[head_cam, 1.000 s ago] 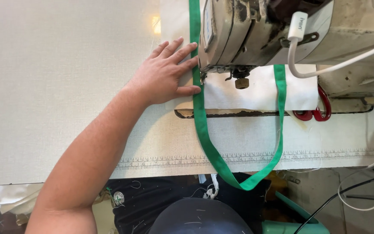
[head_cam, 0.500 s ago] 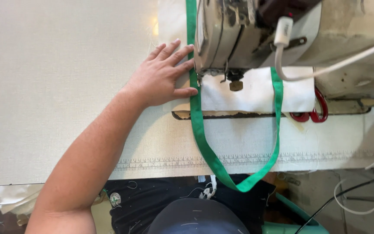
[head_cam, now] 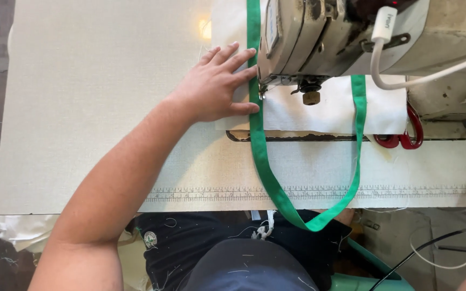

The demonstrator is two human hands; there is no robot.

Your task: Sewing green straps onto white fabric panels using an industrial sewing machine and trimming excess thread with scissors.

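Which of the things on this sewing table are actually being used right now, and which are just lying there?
In use:
left hand, pressing flat on the white fabric
green strap, looped under the sewing machine

Lying about:
red-handled scissors at the machine's base
white cable
ruler strip along the table edge

The right hand is barely in view.

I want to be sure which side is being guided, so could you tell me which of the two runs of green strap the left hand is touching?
The left run of the green strap: the left hand rests against it beside the sewing machine, while the right run lies untouched near the red scissors.
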